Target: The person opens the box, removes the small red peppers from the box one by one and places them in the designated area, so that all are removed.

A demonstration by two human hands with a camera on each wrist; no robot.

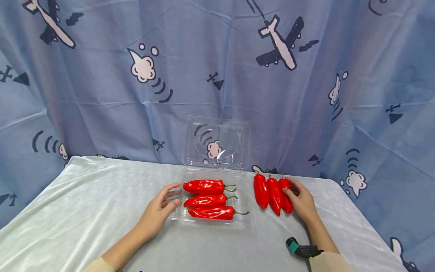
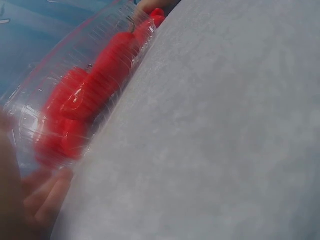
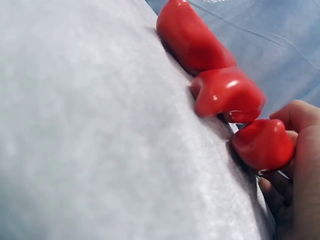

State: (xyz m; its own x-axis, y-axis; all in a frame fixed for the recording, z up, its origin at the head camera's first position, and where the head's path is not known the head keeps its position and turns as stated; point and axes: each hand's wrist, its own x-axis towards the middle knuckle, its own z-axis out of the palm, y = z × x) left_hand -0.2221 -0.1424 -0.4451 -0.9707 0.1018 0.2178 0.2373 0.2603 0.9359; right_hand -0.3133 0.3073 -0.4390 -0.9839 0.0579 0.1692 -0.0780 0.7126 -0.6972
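Note:
A clear plastic clamshell box point(image 1: 176, 216) lies on the table with its lid point(image 1: 217, 145) raised against the curtain. Inside are several red chili peppers point(image 1: 205, 200) with green stems, lying crosswise. My left hand point(image 1: 158, 211) rests at the box's left side, its fingers and thumb spread and touching the wall. Right of the box, three more red peppers lie side by side on the cloth: a left one point(image 1: 261, 190), a middle one point(image 1: 274, 196) and a right one point(image 3: 265, 147). With thumb and fingers my right hand point(image 1: 302, 202) holds the right one.
A pale cloth point(image 1: 217, 249) covers the table. Behind its far edge hangs a blue curtain point(image 1: 112, 83) printed with planes and clouds. On the right wrist sits a black band with a green patch point(image 1: 300, 248).

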